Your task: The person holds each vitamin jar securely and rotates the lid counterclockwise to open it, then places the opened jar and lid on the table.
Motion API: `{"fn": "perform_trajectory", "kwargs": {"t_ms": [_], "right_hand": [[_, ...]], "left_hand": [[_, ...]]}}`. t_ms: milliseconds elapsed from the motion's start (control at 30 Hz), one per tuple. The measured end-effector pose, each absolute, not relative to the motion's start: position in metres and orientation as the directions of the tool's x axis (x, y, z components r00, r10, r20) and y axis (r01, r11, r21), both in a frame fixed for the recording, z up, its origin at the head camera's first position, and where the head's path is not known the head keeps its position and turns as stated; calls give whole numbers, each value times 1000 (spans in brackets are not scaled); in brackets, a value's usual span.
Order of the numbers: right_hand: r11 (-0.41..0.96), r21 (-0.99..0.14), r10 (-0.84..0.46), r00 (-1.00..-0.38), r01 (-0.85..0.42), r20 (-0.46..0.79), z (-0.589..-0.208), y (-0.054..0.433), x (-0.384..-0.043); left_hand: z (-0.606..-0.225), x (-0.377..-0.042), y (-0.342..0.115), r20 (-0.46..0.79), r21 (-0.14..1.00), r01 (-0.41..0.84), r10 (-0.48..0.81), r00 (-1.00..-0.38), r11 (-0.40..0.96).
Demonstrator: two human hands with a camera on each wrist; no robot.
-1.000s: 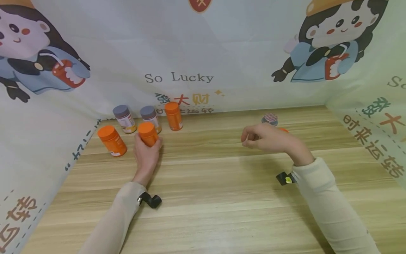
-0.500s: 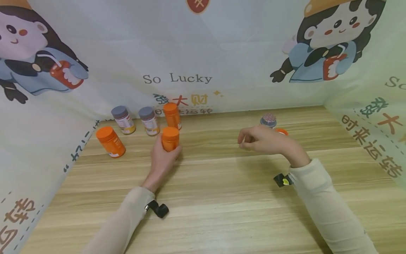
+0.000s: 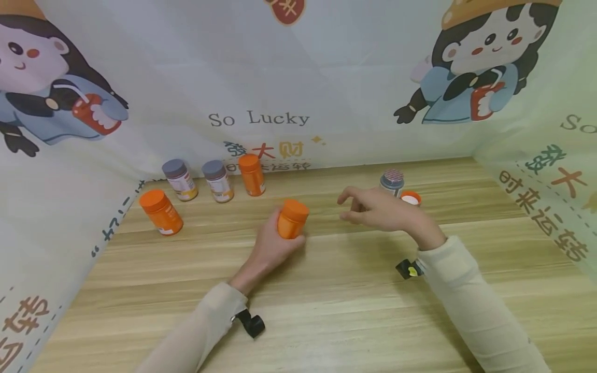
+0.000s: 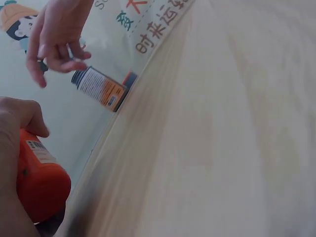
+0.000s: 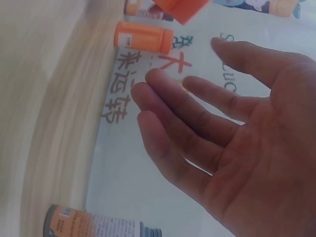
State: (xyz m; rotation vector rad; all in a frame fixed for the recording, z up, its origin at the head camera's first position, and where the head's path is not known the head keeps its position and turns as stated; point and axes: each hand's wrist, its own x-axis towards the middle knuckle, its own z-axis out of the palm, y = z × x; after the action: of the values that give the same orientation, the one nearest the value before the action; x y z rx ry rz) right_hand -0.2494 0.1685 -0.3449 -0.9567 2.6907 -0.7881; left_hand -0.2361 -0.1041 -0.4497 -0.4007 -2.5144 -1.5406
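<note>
My left hand (image 3: 275, 241) grips an orange bottle (image 3: 292, 220) with an orange lid, near the middle of the table. In the left wrist view the bottle's orange base and part of its label (image 4: 43, 153) show beside the thumb. To the right, my right hand (image 3: 380, 208) hovers over the table with its fingers loosely bent and nothing in them. The right wrist view shows that hand's palm (image 5: 266, 163) with spread fingers. Just behind it stands a grey-necked jar (image 3: 392, 181), capless, with a patterned seal on top. An orange cap (image 3: 411, 198) lies beside that jar, its white inside facing up.
At the back left stand two white jars with grey lids (image 3: 180, 180) (image 3: 217, 181) and an orange bottle (image 3: 252, 175). Another orange bottle (image 3: 161, 212) is farther left. A printed cloth (image 3: 345, 119) hangs behind the wooden table (image 3: 326, 311).
My left hand has carried the orange bottle rightward, from in front of the grey-lidded jars to the table's middle. The right hand has shifted slightly left and its fingers have opened out.
</note>
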Motion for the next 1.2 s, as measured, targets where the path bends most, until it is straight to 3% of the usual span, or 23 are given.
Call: {"fn": "perform_trajectory", "kwargs": {"t_ms": [267, 633, 900, 1200], "right_hand": [[667, -533, -607, -794, -521, 16, -357, 151, -247], [743, -404, -565, -824, -534, 51, -373, 130, -240], [839, -307, -463, -886, -450, 33, -379, 118, -236], [727, -462, -536, -840, -508, 81, -391, 118, -245]], "left_hand": [[-449, -231, -85, 233, 833, 354, 310, -922, 425], [-447, -229, -82, 206, 780, 383, 374, -904, 495], [-444, -224, -80, 182, 747, 396, 409, -894, 535], [-443, -226, -81, 171, 758, 394, 424, -889, 520]]}}
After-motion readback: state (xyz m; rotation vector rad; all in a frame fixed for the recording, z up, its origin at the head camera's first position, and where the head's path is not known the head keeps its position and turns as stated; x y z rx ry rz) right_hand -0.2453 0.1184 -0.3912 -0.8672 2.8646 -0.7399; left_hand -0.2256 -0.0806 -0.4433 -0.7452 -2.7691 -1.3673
